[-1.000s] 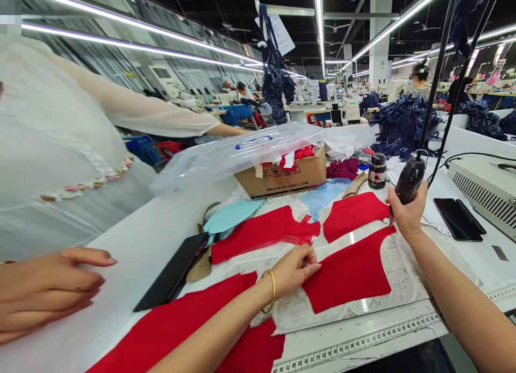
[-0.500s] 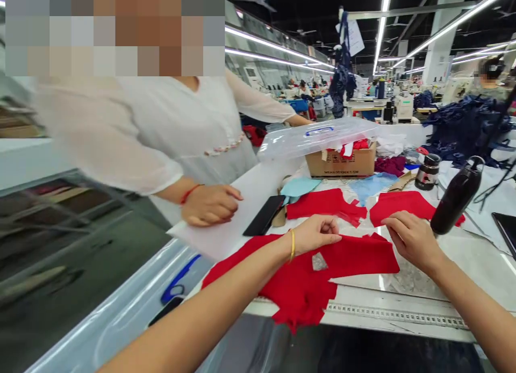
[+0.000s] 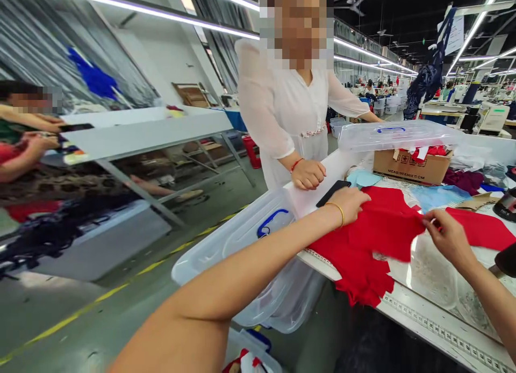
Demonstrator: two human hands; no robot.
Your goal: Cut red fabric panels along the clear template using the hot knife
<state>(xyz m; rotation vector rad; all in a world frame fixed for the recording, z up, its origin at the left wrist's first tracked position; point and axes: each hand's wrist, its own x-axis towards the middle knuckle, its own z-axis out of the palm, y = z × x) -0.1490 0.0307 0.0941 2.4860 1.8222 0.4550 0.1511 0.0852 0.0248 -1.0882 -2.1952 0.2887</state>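
Observation:
A red fabric piece [image 3: 387, 230] spans the space between my hands, over a pile of similar red pieces [image 3: 363, 279] that hangs past the table's front edge. My right hand [image 3: 449, 236] pinches its right corner between thumb and fingertips. At its upper left, my left hand [image 3: 352, 205], with a yellow bangle at the wrist, has its fingers closed on the cloth; the fingertips are partly hidden. Another red piece [image 3: 479, 228] lies on the table beyond my right hand.
A co-worker in white stands across the table corner, one hand [image 3: 308, 174] resting near a black phone [image 3: 334, 193]. A clear lid [image 3: 403, 135] lies over a cardboard box [image 3: 411, 166]. A dark bottle [image 3: 506, 261] stands right; clear plastic bins [image 3: 242, 244] sit left.
The view has swung left. My right hand, earlier apart from the cloth, now grips its corner. The red piece has shifted up against the far cloth, with my left hand at its upper edge.

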